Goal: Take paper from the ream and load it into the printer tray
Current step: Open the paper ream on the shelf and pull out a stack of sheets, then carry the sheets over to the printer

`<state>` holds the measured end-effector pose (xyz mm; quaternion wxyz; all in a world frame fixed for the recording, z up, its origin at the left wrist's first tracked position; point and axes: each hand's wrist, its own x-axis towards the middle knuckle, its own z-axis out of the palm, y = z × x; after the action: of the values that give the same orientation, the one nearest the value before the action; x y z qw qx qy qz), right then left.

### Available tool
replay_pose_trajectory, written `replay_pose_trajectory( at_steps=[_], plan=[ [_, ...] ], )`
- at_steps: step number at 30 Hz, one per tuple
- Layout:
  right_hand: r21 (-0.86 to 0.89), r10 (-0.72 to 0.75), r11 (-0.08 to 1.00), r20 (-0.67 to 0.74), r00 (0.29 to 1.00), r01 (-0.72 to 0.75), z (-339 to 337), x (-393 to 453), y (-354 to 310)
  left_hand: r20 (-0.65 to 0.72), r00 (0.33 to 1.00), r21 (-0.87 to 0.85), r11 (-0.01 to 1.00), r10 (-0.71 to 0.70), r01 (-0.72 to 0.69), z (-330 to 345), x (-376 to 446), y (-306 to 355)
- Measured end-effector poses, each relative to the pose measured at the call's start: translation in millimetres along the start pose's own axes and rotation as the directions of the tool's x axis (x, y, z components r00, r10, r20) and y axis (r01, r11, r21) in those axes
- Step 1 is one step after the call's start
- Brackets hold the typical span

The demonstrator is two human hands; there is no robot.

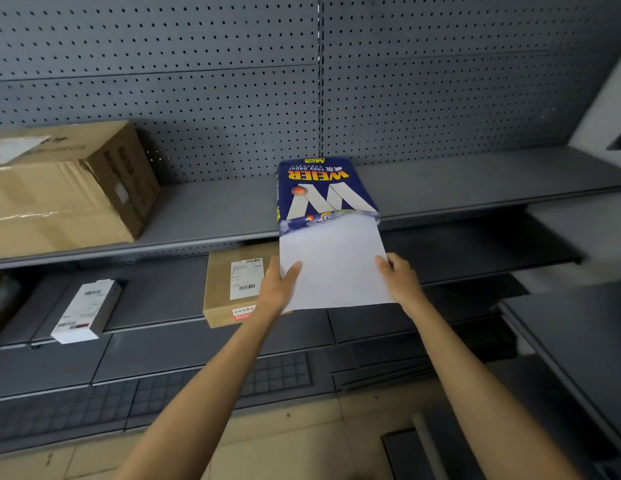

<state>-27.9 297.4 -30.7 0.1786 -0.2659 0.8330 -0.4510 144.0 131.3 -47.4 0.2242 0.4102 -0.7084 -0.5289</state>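
Observation:
A blue ream of copy paper lies on the grey upper shelf, its torn end facing me. A stack of white paper sticks out of that open end, past the shelf's front edge. My left hand grips the stack's left edge, thumb on top. My right hand grips the right edge the same way. The far end of the sheets is still inside the wrapper. A white and dark corner at the far right edge may be the printer; its tray is not visible.
A large cardboard box sits at the left of the upper shelf. On the shelf below are a small labelled cardboard box right under my left hand and a white carton. A pegboard wall stands behind. Another grey shelf juts out at right.

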Motion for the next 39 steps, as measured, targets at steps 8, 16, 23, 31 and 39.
replay_pose_trajectory(
  at_steps=[8, 16, 23, 31, 39],
  plan=[
    [0.006, -0.013, 1.0, -0.042, 0.999, 0.013, 11.2, -70.5, 24.4, 0.029, 0.993, -0.081, 0.99, 0.118, -0.115, -6.0, -62.8, -28.0],
    [0.031, -0.055, 0.998, -0.047, 0.997, 0.057, 25.6, -131.6, 36.4, 0.023, 0.983, -0.082, 0.98, 0.182, -0.18, -26.2, -118.8, -53.2],
    [0.037, -0.153, 0.988, 0.018, 0.988, 0.152, 53.5, -157.3, 10.8, -0.094, 0.981, -0.055, 0.983, 0.168, -0.174, -69.9, -163.9, -62.7],
    [0.092, -0.266, 0.963, 0.142, 0.953, 0.255, 111.3, -174.7, -34.9, -0.286, 0.952, -0.051, 0.991, 0.107, -0.126, -138.2, -194.5, -84.3],
    [0.19, -0.394, 0.917, 0.306, 0.867, 0.35, 176.3, -169.5, -93.2, -0.475, 0.88, -0.142, 0.985, 0.019, -0.097, -198.1, -214.4, -101.1]
  ],
)
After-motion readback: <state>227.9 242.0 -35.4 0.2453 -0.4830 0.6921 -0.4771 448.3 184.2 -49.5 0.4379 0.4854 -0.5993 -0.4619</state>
